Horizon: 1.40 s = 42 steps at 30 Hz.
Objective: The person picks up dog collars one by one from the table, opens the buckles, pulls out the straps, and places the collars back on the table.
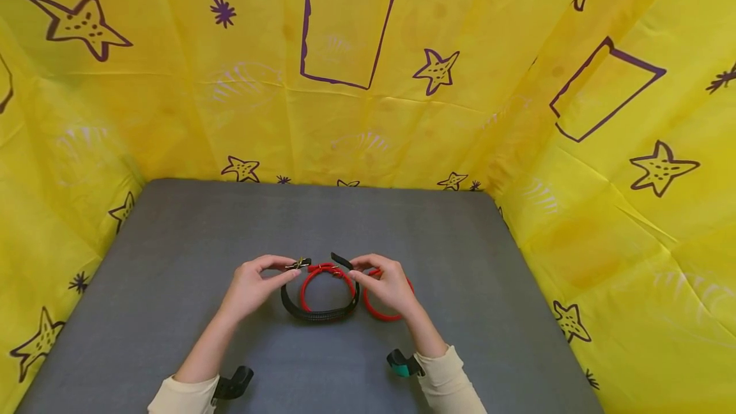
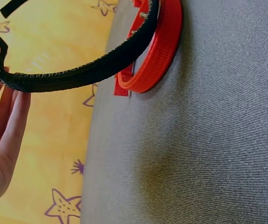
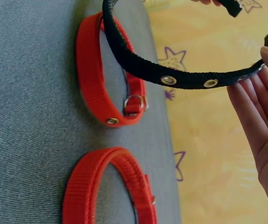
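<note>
A black collar (image 1: 319,316) with metal eyelets hangs in an open loop between both hands. My left hand (image 1: 257,280) pinches its buckle end between thumb and fingers. The tongue end, just past the eyelets (image 3: 210,83), is pinched by my right hand (image 1: 384,280). The two ends stand apart, with a gap at the far side. Behind the black loop, a red collar (image 3: 88,70) with a metal buckle stands on its edge, closed into a ring. A second red collar (image 3: 80,196), also a ring, is partly covered by my right hand in the head view.
All this is over a grey cloth-covered table (image 1: 201,229). Yellow fabric (image 1: 368,126) printed with purple stars and frames rises at the back and both sides. A black wrist mount (image 1: 234,383) sticks out from the left sleeve, another (image 1: 402,364) from the right.
</note>
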Each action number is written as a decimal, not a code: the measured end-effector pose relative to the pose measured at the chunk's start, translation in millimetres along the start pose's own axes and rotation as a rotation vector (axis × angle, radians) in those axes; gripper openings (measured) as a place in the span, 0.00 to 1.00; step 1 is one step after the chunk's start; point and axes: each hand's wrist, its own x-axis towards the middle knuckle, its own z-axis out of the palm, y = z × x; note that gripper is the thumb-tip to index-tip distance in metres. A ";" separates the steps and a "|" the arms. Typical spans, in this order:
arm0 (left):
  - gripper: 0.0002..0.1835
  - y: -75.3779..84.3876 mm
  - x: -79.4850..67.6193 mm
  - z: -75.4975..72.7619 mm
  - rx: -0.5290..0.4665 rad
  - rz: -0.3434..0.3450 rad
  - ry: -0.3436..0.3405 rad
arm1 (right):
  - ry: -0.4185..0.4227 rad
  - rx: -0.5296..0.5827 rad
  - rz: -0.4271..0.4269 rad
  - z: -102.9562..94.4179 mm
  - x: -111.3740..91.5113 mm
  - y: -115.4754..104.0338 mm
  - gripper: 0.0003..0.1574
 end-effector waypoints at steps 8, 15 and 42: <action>0.17 -8.3 5.1 -4.1 -0.002 -0.065 0.031 | -0.026 0.066 0.117 -3.8 4.1 7.4 0.11; 0.22 -10.7 8.7 -10.2 -0.085 -0.153 0.016 | 0.007 0.279 0.199 -3.4 7.9 34.0 0.13; 0.09 -28.5 28.3 -23.1 -0.603 -0.359 0.062 | 0.301 0.715 0.444 -10.7 20.6 83.4 0.15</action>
